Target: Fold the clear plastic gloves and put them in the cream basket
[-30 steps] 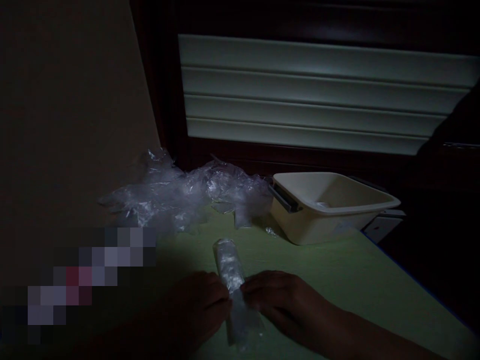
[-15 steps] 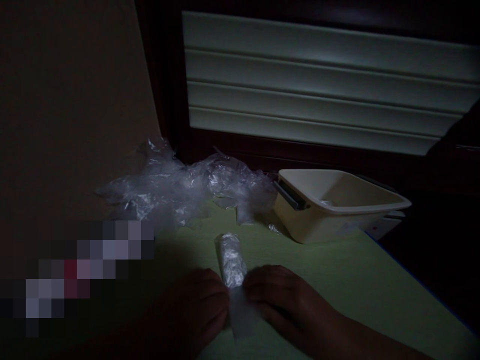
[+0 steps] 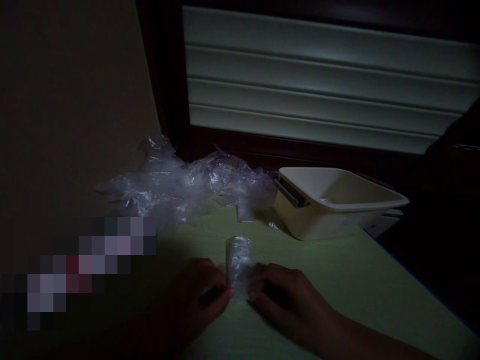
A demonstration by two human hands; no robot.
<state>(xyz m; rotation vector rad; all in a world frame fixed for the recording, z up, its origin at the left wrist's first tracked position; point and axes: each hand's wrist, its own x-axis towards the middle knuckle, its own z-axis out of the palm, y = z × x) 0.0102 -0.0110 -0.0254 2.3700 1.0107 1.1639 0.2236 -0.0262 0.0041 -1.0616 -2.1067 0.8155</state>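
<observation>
A short, crinkled roll of clear plastic film (image 3: 240, 257) lies on the green tabletop, pointing away from me. My left hand (image 3: 204, 290) is closed on its left side near the close end, with the thumb and fingertips pinching the film's edge. From the opposite side, my right hand (image 3: 287, 295) grips the same end with bent fingers. The light is dim, so the right fingertips and the film under them are blurred.
A heap of loose clear plastic (image 3: 168, 185) lies at the back left. The cream bin (image 3: 318, 222) with dark handles stands at the back right, near the blue-edged side of the table (image 3: 360, 280). A slatted panel (image 3: 318, 85) rises behind. A pixelated patch hides the left side.
The loose flap of film that trailed toward me is now taken up into the roll. The roll has shifted slightly right, and my left fingers have changed to a pinch.
</observation>
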